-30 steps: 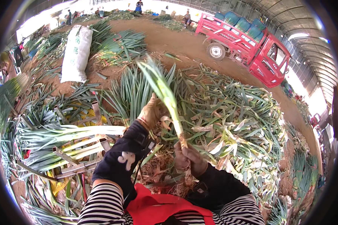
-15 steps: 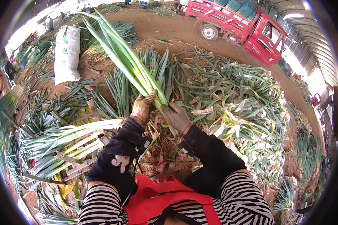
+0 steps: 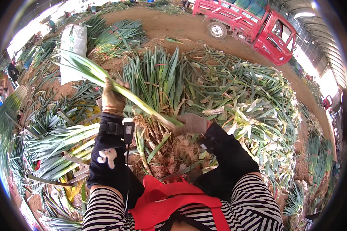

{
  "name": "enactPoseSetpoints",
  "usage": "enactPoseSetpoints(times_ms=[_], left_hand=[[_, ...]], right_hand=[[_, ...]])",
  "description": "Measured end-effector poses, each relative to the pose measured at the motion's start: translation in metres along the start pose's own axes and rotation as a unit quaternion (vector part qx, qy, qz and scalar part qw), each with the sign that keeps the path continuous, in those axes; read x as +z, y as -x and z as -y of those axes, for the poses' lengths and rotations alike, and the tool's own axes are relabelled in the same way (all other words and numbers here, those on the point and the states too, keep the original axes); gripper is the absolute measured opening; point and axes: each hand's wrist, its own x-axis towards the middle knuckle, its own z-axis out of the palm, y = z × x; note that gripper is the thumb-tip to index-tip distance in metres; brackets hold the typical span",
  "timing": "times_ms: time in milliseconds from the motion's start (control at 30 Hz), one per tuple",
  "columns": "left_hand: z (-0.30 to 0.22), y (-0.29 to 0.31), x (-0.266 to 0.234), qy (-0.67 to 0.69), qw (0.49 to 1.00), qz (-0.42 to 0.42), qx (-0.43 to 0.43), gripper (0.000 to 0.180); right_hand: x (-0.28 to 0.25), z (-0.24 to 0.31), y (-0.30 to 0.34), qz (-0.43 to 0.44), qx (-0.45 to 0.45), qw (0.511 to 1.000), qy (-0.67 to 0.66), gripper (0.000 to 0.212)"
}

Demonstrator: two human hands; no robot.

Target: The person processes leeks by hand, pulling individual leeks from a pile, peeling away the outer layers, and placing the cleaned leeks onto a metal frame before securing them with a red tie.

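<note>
1. The gloved left hand point(image 3: 113, 101) is closed around the middle of a long green onion point(image 3: 142, 105), its fingers wrapped about the stalk.
2. The gloved right hand point(image 3: 196, 124) is at the onion's lower end, blurred; I cannot tell whether its fingers pinch the stalk or the green strip beside it.
3. The onion is in the air before the person, slanting from leaf tips at upper left to its base at lower right.
4. Below it, pale onion stalks and tangled brown roots point(image 3: 181, 151) lie in front of the red apron point(image 3: 162, 202).
5. Just beyond the hands is a dense bunch of green onions point(image 3: 152, 75), leaves pointing away.
6. To the right spreads a broad heap of loose onion leaves point(image 3: 245, 90), green and straw-coloured.
7. To the left, more onions point(image 3: 56, 144) lie across a metal frame point(image 3: 74, 158).
8. Farther off, a white woven sack point(image 3: 74, 40) is beside other onion bundles point(image 3: 121, 38).
9. At upper right, a red cargo truck point(image 3: 272, 42) on bare earth carries bagged greens point(image 3: 254, 10).
</note>
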Motion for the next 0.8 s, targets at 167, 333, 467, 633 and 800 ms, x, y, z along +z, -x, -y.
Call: enactPoseSetpoints(times_ms=[167,333,467,633,800], left_hand=[[-0.043,-0.010,-0.015,0.125,0.988,0.084,0.015,0.056],[-0.075,-0.004,-0.026,0.136,0.974,0.178,0.024,0.074],[-0.067,0.009,-0.002,0.146,0.930,0.337,-0.003,0.089],[-0.036,0.018,0.019,0.143,0.910,0.387,-0.033,0.102],[-0.006,0.036,0.043,0.129,0.904,0.400,-0.074,0.105]], right_hand=[[-0.045,-0.104,0.044,-0.109,-0.127,0.901,0.400,0.022],[-0.091,-0.109,0.084,-0.466,0.382,0.721,0.342,0.074],[-0.065,-0.043,0.044,-0.527,0.162,0.790,0.269,0.049],[0.024,0.057,-0.019,-0.283,-0.111,0.953,0.004,0.041],[0.057,0.072,-0.043,-0.287,-0.171,0.942,-0.032,0.037]])
